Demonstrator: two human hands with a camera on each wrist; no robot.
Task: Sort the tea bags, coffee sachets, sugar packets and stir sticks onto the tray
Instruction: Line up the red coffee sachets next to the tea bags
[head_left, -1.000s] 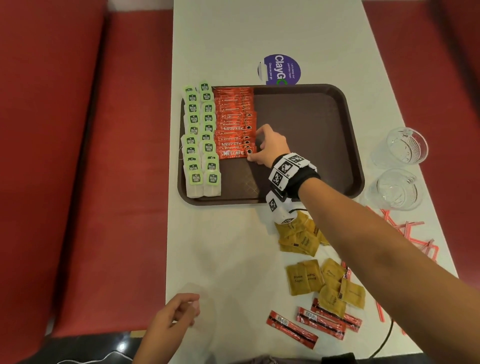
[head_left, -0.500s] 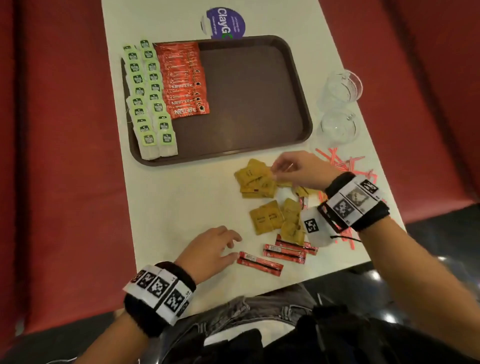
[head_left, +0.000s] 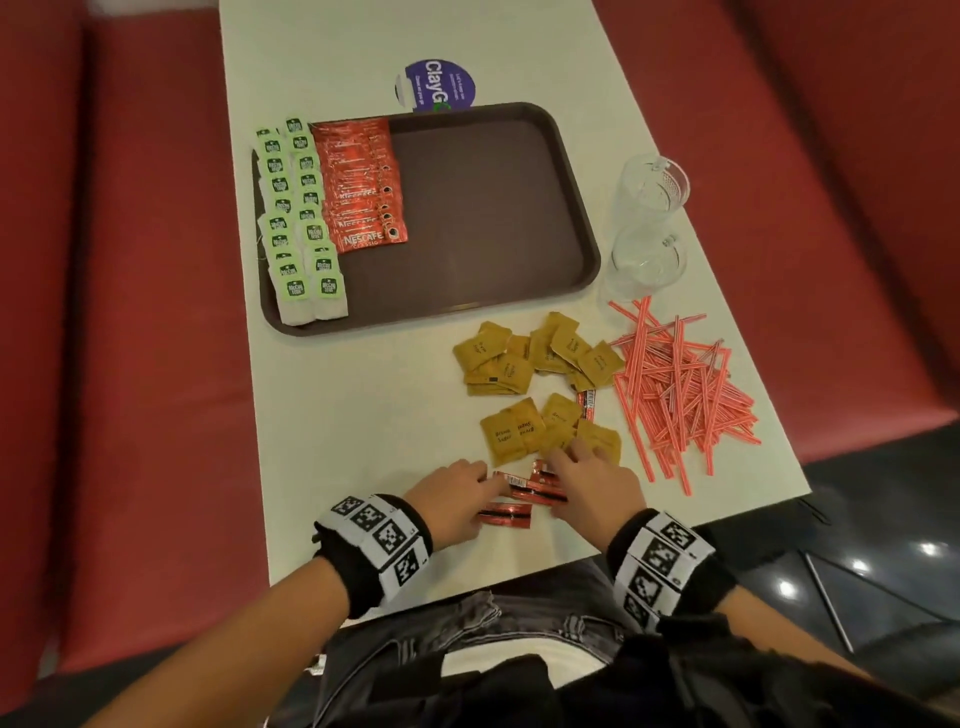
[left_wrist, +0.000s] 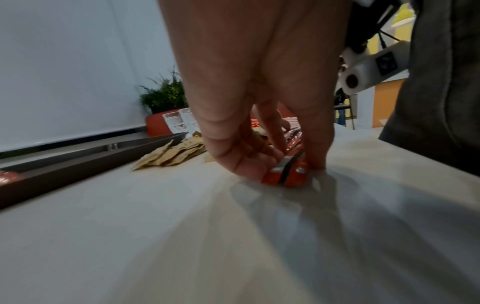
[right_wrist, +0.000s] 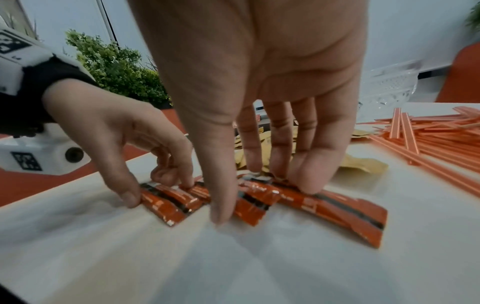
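Several loose red coffee sachets (head_left: 524, 488) lie near the table's front edge. My left hand (head_left: 493, 488) pinches their left ends between thumb and curled fingers (left_wrist: 283, 168). My right hand (head_left: 571, 467) presses straight fingers (right_wrist: 306, 176) on top of the sachets (right_wrist: 337, 207), with its thumb at their near edge. The brown tray (head_left: 478, 218) holds two columns of green tea bags (head_left: 298, 218) and a row of coffee sachets (head_left: 363, 182). Brown sugar packets (head_left: 519, 364) and red-striped stir sticks (head_left: 680, 384) lie on the table.
Two clear glass cups (head_left: 649, 192) stand right of the tray. A purple sticker (head_left: 439, 85) lies behind it. One more sachet (head_left: 587, 402) pokes out among the sugar packets. Red benches (head_left: 130, 312) flank the white table.
My right hand left the tray's coffee row, passed over the sugar packets and came down on the loose sachets. The left hand slid right and took hold of their ends.
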